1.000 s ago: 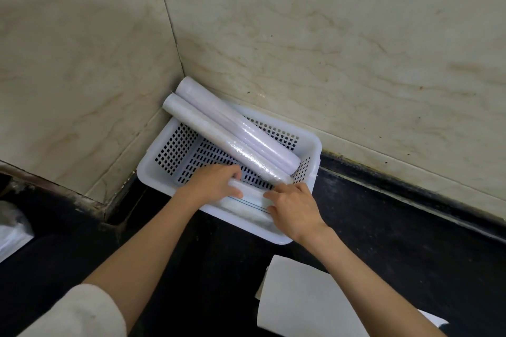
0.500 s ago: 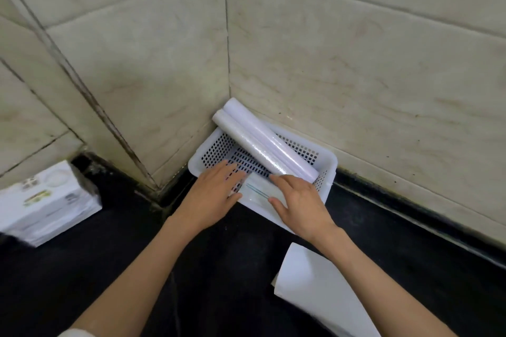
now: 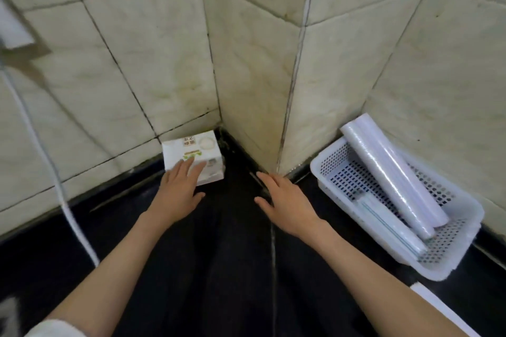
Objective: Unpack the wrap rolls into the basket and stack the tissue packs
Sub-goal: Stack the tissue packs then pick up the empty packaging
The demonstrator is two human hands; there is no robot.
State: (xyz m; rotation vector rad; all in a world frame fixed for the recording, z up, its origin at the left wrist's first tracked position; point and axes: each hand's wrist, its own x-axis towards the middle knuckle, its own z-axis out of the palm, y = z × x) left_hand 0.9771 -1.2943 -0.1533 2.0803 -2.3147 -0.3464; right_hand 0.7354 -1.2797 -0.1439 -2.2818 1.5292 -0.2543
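My left hand (image 3: 178, 189) lies flat, fingers spread, on the tissue packs (image 3: 193, 157) in the wall corner, holding nothing yet; their long axis runs away from me toward the tiles. Stacking looks barely begun. My right hand (image 3: 284, 201), right of the packs, hovers open and empty. Farther right, the basket (image 3: 443, 262) holds the wrap rolls (image 3: 394, 180) slanting lengthwise, far ends propped on its rim: unpacking seems done.

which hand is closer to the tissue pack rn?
Left. The left hand has its fingers over the tissue pack in the wall corner; actual contact is unclear. The right hand is open above the dark counter, off to the pack's right.
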